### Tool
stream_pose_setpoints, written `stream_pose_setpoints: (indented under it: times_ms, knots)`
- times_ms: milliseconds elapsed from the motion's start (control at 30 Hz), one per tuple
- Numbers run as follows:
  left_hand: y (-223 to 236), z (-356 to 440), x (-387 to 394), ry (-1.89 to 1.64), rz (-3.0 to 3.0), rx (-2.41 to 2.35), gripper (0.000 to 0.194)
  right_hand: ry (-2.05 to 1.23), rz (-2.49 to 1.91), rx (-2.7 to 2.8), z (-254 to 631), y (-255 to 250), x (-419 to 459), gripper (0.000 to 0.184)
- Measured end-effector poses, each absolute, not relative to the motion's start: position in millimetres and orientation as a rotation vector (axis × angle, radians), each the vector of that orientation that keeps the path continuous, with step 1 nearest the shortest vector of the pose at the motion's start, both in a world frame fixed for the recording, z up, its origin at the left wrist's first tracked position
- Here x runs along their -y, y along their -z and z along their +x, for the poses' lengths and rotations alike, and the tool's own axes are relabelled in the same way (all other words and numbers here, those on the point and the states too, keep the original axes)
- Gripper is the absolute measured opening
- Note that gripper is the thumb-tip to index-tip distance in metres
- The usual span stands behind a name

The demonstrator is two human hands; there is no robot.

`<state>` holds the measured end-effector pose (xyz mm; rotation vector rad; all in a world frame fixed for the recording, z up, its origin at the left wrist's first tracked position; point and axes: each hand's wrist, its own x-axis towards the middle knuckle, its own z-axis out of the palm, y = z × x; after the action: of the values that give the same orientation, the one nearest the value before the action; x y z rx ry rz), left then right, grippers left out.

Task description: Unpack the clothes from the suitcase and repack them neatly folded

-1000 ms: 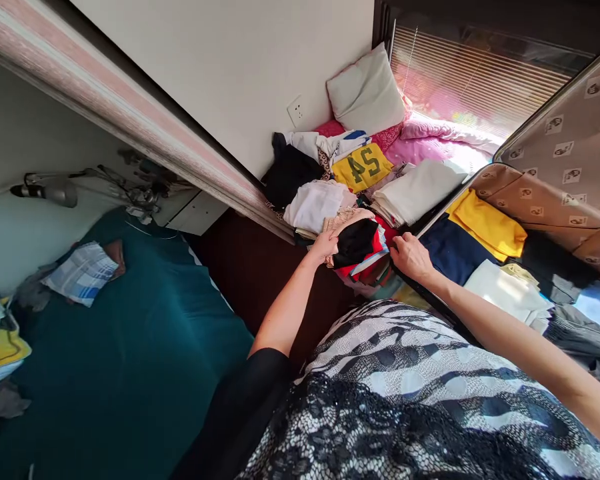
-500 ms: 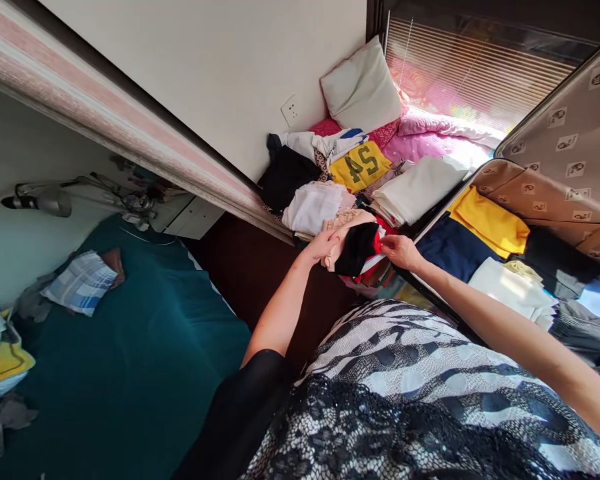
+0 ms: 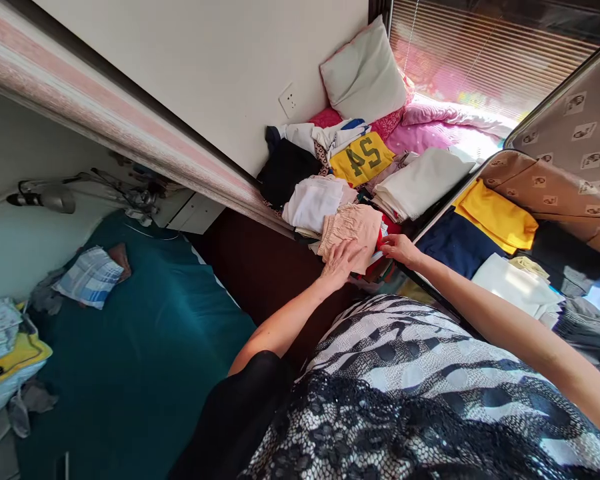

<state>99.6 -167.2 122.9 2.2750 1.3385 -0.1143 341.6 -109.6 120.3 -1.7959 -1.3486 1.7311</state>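
Note:
My left hand (image 3: 341,261) lies flat, fingers spread, on the near edge of a peach-coloured garment (image 3: 353,225) that tops a small stack of red and mixed clothes (image 3: 383,263) at the bed's edge. My right hand (image 3: 399,248) rests beside it at the right side of that stack, fingers curled and pinching the edge of a white and blue layer; what it holds is too small to name. Right of my right hand lies an open suitcase (image 3: 545,190) with folded clothes inside.
Behind the stack lie a white folded top (image 3: 314,201), a black garment (image 3: 283,172), a yellow numbered shirt (image 3: 361,159) and a white folded pile (image 3: 420,181). A pillow (image 3: 364,77) leans at the wall. Left and below, a teal bedspread (image 3: 130,360) carries a checked cloth (image 3: 90,277).
The peach garment has been laid flat over the black one that my left hand held up. My left hand dropped onto its near edge; my right hand shifted slightly left.

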Motion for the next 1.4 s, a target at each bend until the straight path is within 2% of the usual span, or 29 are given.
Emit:
stream_pose_setpoints:
  times_ms: [100,333,467,633,833,1100,1300,1400]
  knots:
    - [-119,83,160,0.054,2.241,-1.265,0.078,-1.798,-1.783,1.34,344,-120,111,0.014]
    - [-126,75,98,-0.133,1.814,-1.31,0.048,-1.859,-1.751,1.232,345,-124,110,0.009]
    - [-119,70,55,-0.362,1.287,-1.469,0.041,-1.867,-1.765,1.162,348,-124,111,0.014]
    - [-106,58,29,-0.416,0.771,-1.364,0.026,-1.868,-1.753,1.122,353,-121,119,0.017]
    - [-120,52,23,-0.5,0.744,-1.239,0.037,-1.949,-1.596,1.055,347,-126,130,0.027]
    - [-199,45,-6,-0.72,0.954,-1.103,0.049,-1.775,-1.327,1.117,333,-158,101,0.069]
    - [-259,55,-1,-0.868,1.048,-1.09,0.05,-1.68,-1.241,1.091,352,-186,95,0.081]
    - [-271,72,8,-0.908,1.019,-1.074,0.046,-1.654,-1.256,0.916,358,-188,106,0.106]
